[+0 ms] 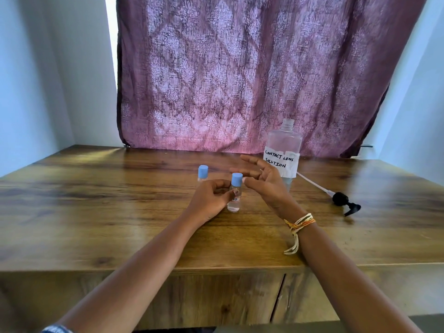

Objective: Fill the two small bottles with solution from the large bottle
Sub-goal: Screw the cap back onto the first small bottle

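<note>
Both small bottles carry their blue caps. The near small bottle (234, 193) stands on the counter (96, 212), and the left hand (208, 200) holds it, fingers and thumb curled round its body. A little clear liquid shows low inside it; its upper part is too hidden by the fingers and its small label to tell how full it is. That label bears red and blue print too small to read. The far small bottle (202, 173) stands just behind the left hand, its body mostly hidden, so its level cannot be told.

The right hand (260, 179) hovers beside the near cap with fingers spread wide, holding nothing.

The large bottle (284, 150) stands uncapped behind the right hand; its white label reads "CONTACT LENS SOLUTION" in handwritten capitals. Its pump (343, 200) lies on the counter to the right, tube pointing back toward it.

Judging by the capped pair and open large bottle, this is either before filling or after it; I cannot tell which.
</note>
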The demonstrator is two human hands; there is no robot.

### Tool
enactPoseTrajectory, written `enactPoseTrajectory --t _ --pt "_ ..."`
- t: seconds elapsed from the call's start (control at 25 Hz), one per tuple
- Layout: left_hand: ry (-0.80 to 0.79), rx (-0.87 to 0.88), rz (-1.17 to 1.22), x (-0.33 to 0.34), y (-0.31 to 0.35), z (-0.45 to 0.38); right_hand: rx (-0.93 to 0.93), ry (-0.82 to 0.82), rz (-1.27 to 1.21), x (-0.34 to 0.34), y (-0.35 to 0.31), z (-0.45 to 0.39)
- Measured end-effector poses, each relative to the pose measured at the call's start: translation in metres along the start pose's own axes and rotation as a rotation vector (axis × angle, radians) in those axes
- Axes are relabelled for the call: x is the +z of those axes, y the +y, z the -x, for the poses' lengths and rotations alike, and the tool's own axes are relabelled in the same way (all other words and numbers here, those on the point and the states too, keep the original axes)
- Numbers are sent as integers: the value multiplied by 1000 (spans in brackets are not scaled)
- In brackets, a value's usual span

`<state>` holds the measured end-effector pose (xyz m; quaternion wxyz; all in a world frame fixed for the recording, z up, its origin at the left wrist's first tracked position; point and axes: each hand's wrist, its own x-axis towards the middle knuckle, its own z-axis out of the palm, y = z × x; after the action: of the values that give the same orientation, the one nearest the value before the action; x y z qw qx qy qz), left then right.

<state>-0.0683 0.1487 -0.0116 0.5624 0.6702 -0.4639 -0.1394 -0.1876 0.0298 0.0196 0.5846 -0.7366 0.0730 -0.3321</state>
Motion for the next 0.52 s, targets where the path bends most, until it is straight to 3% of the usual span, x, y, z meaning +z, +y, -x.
enactPoseTrajectory --t 0.2,0.52 --pt "-5 19 26 1 -1 0 -2 60 60 4 0 1" --pt "5 -5 -18 0 1 1 9 -7 47 2 -1 2"
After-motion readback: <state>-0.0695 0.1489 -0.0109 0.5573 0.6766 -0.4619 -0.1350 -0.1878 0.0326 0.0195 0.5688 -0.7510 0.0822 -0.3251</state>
